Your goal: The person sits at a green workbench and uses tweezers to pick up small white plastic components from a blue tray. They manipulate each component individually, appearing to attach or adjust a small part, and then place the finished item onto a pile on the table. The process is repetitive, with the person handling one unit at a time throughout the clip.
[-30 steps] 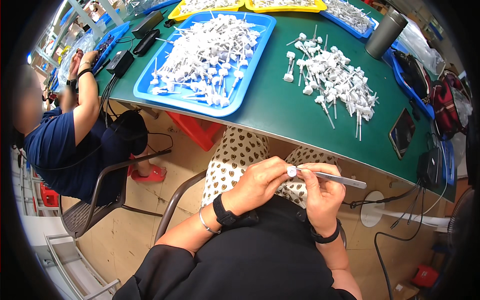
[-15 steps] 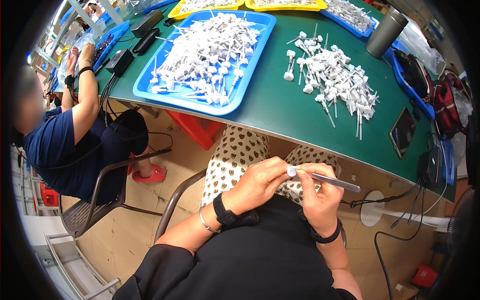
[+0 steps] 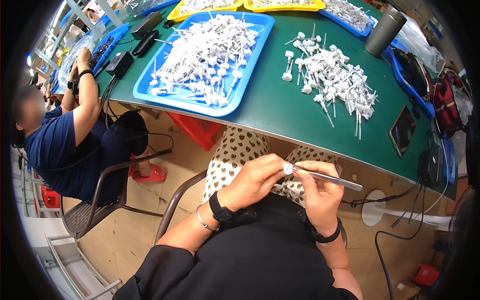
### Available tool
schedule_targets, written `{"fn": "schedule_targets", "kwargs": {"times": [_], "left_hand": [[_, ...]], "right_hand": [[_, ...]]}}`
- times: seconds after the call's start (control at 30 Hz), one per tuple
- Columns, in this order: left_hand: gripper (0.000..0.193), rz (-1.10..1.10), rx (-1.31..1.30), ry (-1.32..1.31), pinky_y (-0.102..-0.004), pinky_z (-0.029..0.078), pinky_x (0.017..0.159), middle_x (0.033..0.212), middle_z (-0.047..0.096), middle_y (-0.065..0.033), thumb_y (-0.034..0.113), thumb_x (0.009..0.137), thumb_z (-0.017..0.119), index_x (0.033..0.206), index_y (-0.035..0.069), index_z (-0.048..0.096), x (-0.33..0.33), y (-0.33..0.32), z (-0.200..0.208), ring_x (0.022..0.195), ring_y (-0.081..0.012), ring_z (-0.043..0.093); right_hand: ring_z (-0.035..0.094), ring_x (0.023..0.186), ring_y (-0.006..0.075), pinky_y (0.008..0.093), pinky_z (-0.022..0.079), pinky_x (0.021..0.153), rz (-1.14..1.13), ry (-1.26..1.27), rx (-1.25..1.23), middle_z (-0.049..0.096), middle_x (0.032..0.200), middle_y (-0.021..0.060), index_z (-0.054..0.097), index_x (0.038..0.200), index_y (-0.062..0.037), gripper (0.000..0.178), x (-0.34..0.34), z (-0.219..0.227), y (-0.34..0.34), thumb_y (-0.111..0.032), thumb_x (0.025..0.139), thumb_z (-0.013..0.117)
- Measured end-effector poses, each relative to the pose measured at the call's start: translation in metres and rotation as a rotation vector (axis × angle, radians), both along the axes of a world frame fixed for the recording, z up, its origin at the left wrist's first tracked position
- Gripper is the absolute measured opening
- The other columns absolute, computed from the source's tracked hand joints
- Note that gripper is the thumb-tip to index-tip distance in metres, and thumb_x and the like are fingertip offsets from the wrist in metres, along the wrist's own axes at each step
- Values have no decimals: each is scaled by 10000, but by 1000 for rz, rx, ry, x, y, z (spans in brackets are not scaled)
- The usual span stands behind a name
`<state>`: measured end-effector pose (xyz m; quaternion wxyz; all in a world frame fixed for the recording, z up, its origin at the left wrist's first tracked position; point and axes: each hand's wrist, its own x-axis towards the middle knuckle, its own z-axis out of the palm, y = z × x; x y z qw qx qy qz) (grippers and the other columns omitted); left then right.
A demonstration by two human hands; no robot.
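Observation:
Above my lap, my left hand (image 3: pixel 259 181) pinches a small white plastic part (image 3: pixel 288 169) between its fingertips. My right hand (image 3: pixel 320 192) is closed round a pair of metal tweezers (image 3: pixel 334 179). The tips of the tweezers meet the white part, and their back end sticks out to the right. Exactly where the tips touch is too small to make out. Beyond my hands, a loose pile of white parts with thin stems (image 3: pixel 334 75) lies on the green table (image 3: pixel 200 114). To its left stands a blue tray (image 3: pixel 227 107) heaped with similar parts.
Yellow trays (image 3: pixel 285 9) and another blue tray (image 3: pixel 367 31) line the far side. A grey metal flask (image 3: pixel 385 31), a phone (image 3: pixel 403 131) and a black box (image 3: pixel 430 165) with cables are on the right. At left, a co-worker (image 3: pixel 65 145) sits on a chair.
My hands, the white part and the tweezers have shifted very slightly. The co-worker's hands have come closer together and the head has lifted a little.

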<state>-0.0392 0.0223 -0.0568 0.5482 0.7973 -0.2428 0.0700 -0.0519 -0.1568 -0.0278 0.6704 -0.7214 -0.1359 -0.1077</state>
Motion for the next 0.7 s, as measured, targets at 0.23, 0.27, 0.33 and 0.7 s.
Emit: {"fn": "schedule_targets", "kwargs": {"times": [0.23, 0.27, 0.33, 0.7], "left_hand": [[195, 14, 20, -17, -364, 551, 731, 944, 679, -124, -30, 886, 705, 1077, -3, 677, -2, 0, -2, 846, -291, 681], [196, 15, 21, -23, -365, 551, 729, 941, 679, -123, -29, 886, 704, 1078, -2, 677, -2, -1, -2, 842, -292, 680], [196, 15, 25, -34, -367, 551, 723, 935, 678, -123, -29, 886, 704, 1078, -1, 676, -2, -1, -1, 836, -296, 680], [189, 14, 19, -16, -361, 559, 727, 941, 687, -119, -21, 894, 702, 1081, 2, 679, -2, -2, 0, 843, -284, 692]], "right_hand": [[699, 828, 141, 261, 567, 721, -12, -43, -47, 722, 982, 105, 662, 1048, 33, 120, 0, -6, 0, 7, 939, 704], [697, 822, 138, 259, 566, 716, -14, -48, -56, 723, 974, 103, 661, 1044, 33, 115, 1, -6, 0, 6, 940, 702], [691, 801, 132, 256, 562, 702, -14, -41, -56, 726, 953, 100, 657, 1034, 34, 103, 1, -5, 1, 2, 945, 699], [705, 795, 132, 245, 571, 686, -30, 14, 62, 731, 925, 116, 627, 1037, 45, 98, 2, -7, 3, 7, 960, 675]]}}
